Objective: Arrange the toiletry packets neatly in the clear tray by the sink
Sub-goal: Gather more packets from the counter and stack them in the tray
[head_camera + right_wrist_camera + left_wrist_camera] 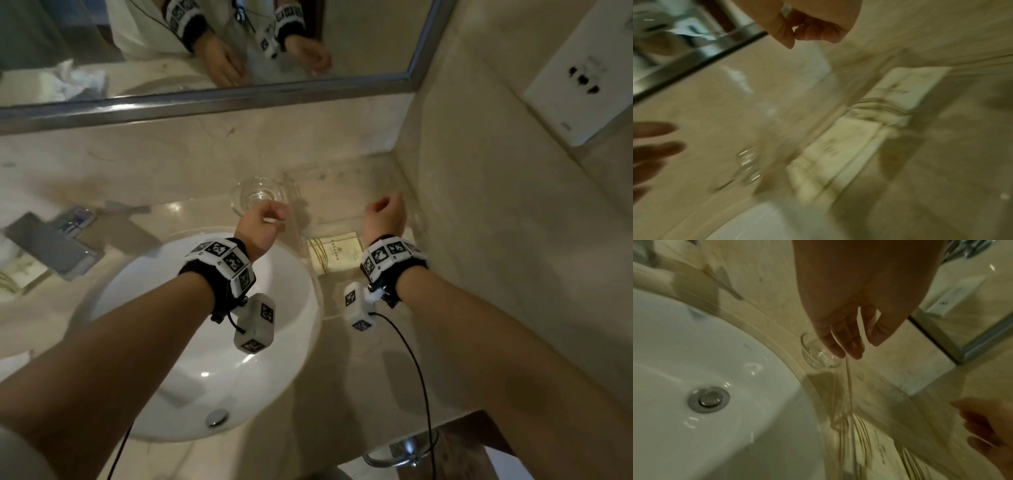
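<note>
The clear tray point(346, 192) sits in the counter corner, right of the sink. Cream toiletry packets point(334, 251) lie flat in its near half; the wrist views show them blurred point(879, 447) point(838, 146). My left hand point(270, 214) hovers over the tray's left wall, beside a small glass dish point(258, 195). Its fingers point(851, 345) hang straight and hold nothing. Over the tray's right side floats my right hand point(385, 205), its fingers point(818, 32) loosely curled, nothing in them.
The white sink point(205, 342) lies below my left arm. A chrome faucet point(51, 246) and more cream packets point(17, 274) are at the far left. The mirror frame point(205, 99) runs along the back. A wall socket plate point(582, 78) is up right.
</note>
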A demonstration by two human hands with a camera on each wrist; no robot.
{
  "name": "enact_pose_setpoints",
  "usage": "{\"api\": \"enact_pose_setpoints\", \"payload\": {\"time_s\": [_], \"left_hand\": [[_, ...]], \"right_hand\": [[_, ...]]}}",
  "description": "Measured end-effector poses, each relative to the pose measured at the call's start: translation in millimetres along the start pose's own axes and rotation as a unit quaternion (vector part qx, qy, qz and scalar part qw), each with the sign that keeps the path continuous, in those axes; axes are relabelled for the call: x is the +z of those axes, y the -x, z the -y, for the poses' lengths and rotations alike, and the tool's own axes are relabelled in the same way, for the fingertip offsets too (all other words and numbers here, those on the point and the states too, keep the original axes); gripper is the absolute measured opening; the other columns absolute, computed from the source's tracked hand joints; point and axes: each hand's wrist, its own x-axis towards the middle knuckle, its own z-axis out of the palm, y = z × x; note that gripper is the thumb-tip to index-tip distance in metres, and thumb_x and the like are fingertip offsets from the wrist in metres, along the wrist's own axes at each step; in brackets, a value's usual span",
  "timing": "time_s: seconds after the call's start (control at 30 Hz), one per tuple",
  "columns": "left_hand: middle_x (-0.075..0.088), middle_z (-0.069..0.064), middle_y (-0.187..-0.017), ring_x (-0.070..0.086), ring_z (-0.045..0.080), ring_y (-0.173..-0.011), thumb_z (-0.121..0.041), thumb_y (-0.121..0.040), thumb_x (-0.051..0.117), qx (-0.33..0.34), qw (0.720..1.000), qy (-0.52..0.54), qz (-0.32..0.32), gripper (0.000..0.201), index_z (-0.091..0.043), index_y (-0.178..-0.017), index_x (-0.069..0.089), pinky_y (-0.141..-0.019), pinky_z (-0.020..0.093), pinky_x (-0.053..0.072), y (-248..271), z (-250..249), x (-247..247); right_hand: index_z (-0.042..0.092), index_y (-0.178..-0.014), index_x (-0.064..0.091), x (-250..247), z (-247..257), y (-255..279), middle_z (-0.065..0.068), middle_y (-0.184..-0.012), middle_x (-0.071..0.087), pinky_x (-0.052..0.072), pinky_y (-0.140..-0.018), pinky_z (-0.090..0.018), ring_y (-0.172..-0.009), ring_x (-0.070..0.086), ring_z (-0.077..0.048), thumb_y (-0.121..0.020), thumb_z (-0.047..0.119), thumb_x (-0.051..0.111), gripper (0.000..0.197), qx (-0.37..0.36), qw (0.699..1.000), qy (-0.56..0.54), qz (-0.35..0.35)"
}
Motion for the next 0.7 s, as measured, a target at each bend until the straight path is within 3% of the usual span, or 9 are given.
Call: {"api": "enact_pose_setpoints", "payload": {"time_s": [0.13,0.23,0.3,0.43,0.57,0.67,0.7], "left_hand": [[0.060,0.008,-0.085,0.056,0.021,-0.073,0.003,-0.085,0.045,-0.001,0.997,0.014,-0.080,0.023,-0.013,-0.096,0.057,-0.071,0.028,0.042,13,1,-47],[0.060,0.003,-0.077,0.056,0.016,-0.064,0.003,-0.087,0.044,-0.015,0.991,0.018,-0.130,0.021,-0.013,-0.094,0.054,-0.062,0.024,0.043,29,12,-95],[0.058,0.000,-0.071,0.054,0.013,-0.060,0.004,-0.087,0.043,-0.032,0.986,0.023,-0.163,0.020,-0.012,-0.092,0.054,-0.055,0.020,0.040,44,27,-135],[0.060,0.004,-0.071,0.056,0.008,-0.052,0.002,-0.084,0.050,-0.063,0.970,0.022,-0.233,0.017,-0.011,-0.091,0.058,-0.051,0.017,0.041,87,61,-213],[0.065,0.015,-0.088,0.058,0.018,-0.060,0.001,-0.084,0.049,-0.112,0.941,0.016,-0.319,0.025,-0.003,-0.106,0.059,-0.053,0.023,0.041,130,100,-289],[0.068,0.019,-0.095,0.064,0.029,-0.077,-0.001,-0.083,0.050,-0.153,0.917,-0.004,-0.368,0.026,-0.006,-0.108,0.059,-0.066,0.032,0.050,153,134,-339],[0.069,0.019,-0.097,0.066,0.031,-0.085,-0.002,-0.084,0.050,-0.166,0.913,-0.016,-0.371,0.026,-0.007,-0.108,0.059,-0.074,0.036,0.052,156,143,-349]], "right_hand": [[0.012,-0.083,0.044,29,44,50,0.005,-0.069,0.045,0.045,-0.063,-0.029,-0.069,0.049,-0.017,-0.089,0.007,0.048,0.009,-0.080,0.989,-0.056,0.111],[0.017,-0.074,0.042,59,77,94,0.008,-0.063,0.043,0.036,-0.049,-0.010,-0.056,0.043,-0.009,-0.090,0.006,0.049,0.020,-0.146,0.972,-0.081,0.166],[0.025,-0.064,0.035,85,97,129,0.008,-0.060,0.040,0.034,-0.043,-0.005,-0.052,0.038,-0.003,-0.088,0.003,0.051,0.036,-0.192,0.955,-0.091,0.205],[0.028,-0.065,0.035,131,130,205,0.008,-0.062,0.043,0.036,-0.048,-0.008,-0.055,0.041,-0.004,-0.087,0.005,0.055,0.038,-0.244,0.910,-0.109,0.318],[0.023,-0.074,0.046,171,151,280,0.009,-0.060,0.047,0.041,-0.055,-0.022,-0.054,0.044,-0.008,-0.089,0.015,0.059,0.021,-0.306,0.857,-0.093,0.404],[0.017,-0.089,0.055,204,157,324,0.009,-0.058,0.045,0.041,-0.060,-0.025,-0.054,0.044,-0.009,-0.091,0.018,0.056,0.003,-0.341,0.821,-0.027,0.458],[0.014,-0.094,0.057,213,157,330,0.008,-0.062,0.049,0.044,-0.064,-0.026,-0.060,0.048,-0.011,-0.092,0.018,0.054,0.006,-0.347,0.810,0.005,0.472]]}}
